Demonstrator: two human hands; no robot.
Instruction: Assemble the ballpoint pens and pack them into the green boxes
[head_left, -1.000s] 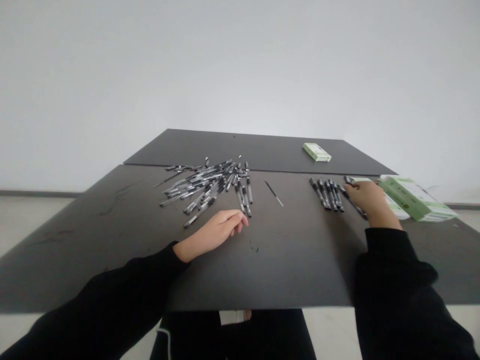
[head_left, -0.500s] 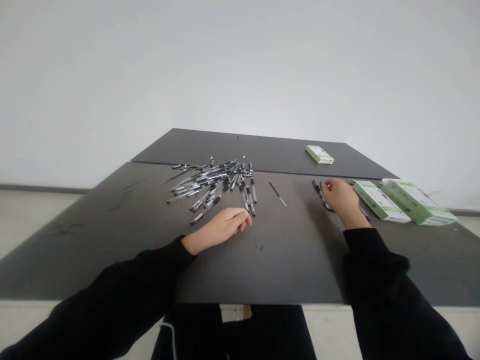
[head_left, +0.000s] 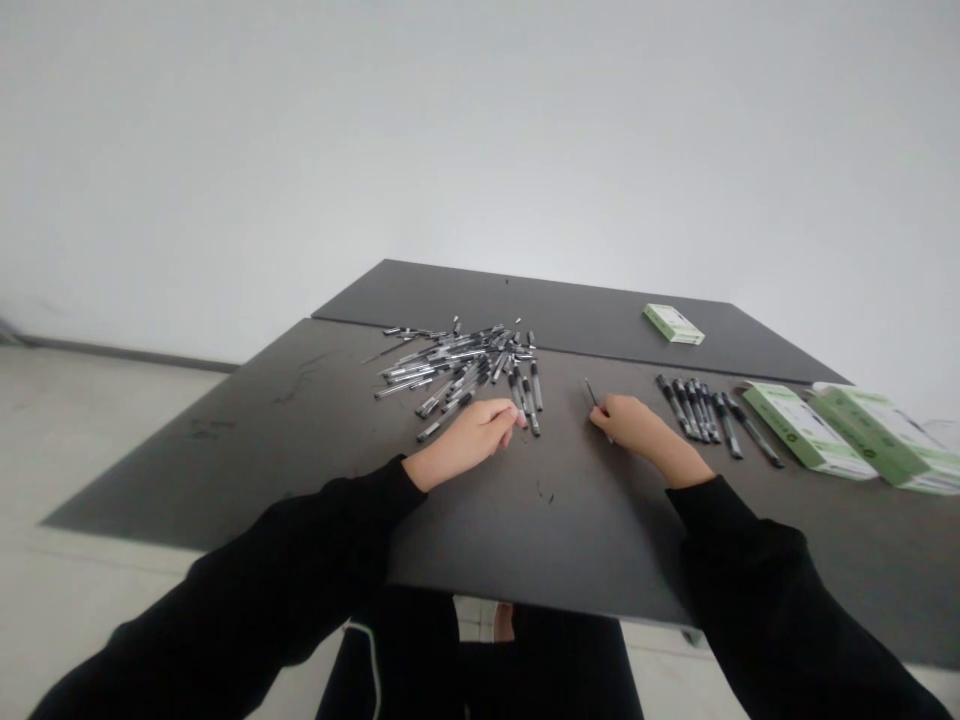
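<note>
Accordingly, findings are recorded left to right across the frame. A loose heap of black and clear pens (head_left: 465, 365) lies left of centre on a dark tabletop board (head_left: 225, 470), its pens crossing at many angles. The left hand (head_left: 469, 442) rests just below the heap's lower right edge, relaxed and loosely curled, with nothing visibly held; its fingertips (head_left: 511, 412) sit touching or just beside the nearest pens. Right of centre, a single pen (head_left: 596, 400) lies apart from the heap, its long axis running from upper left to lower right. The right hand (head_left: 631, 424) is the nearer hand, its fingers curled over the pen's lower part, with the upper tip projecting to the hand's upper left. Whether the pen is gripped or merely pressed to the board cannot be confirmed. Beyond it, a small green box (head_left: 673, 324) sits on the far board (head_left: 570, 310). A row of near-parallel pens (head_left: 694, 412) lies further right, followed by a green-and-white box (head_left: 802, 432) and a second green-and-white box (head_left: 885, 450) at the right edge.
</note>
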